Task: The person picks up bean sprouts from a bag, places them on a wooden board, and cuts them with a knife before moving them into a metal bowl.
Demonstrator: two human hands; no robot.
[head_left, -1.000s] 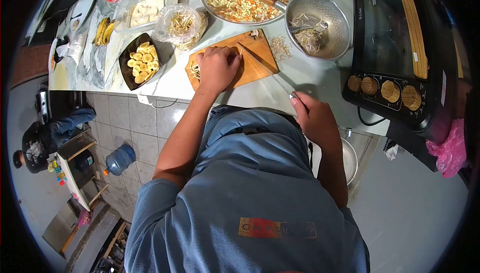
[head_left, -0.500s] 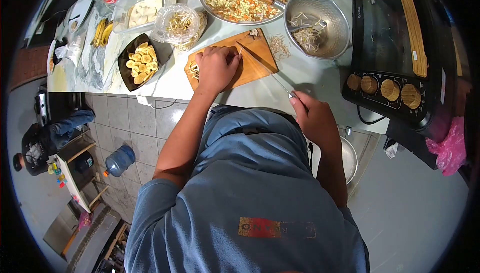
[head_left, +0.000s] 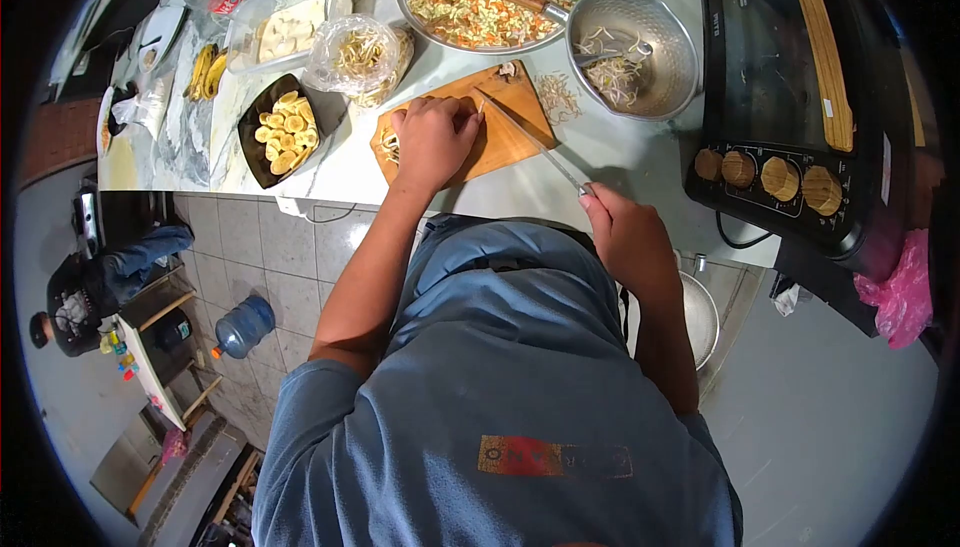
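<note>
On the wooden cutting board point(head_left: 510, 147), my left hand point(head_left: 433, 139) is closed with its fingers curled down over bean sprouts point(head_left: 388, 144), some of which stick out on its left side. The fingertips are partly hidden. My right hand point(head_left: 628, 232) grips the handle of a knife point(head_left: 530, 139). Its blade slants up and left across the board, with the tip just right of my left fingers. A small dark scrap point(head_left: 507, 70) lies at the board's far edge. Loose sprout pieces point(head_left: 558, 97) are scattered on the counter to the right of the board.
A metal pot point(head_left: 678, 57) with sprouts, a tray of chopped vegetables point(head_left: 440, 27), a plastic bag of sprouts point(head_left: 350, 62), a dark bowl of round yellowish slices point(head_left: 285, 137) and a tub of white pieces point(head_left: 290, 32) surround the board. A toaster oven point(head_left: 790, 77) stands right.
The view has shifted very slightly. Both hands, the knife and the board keep nearly the same places.
</note>
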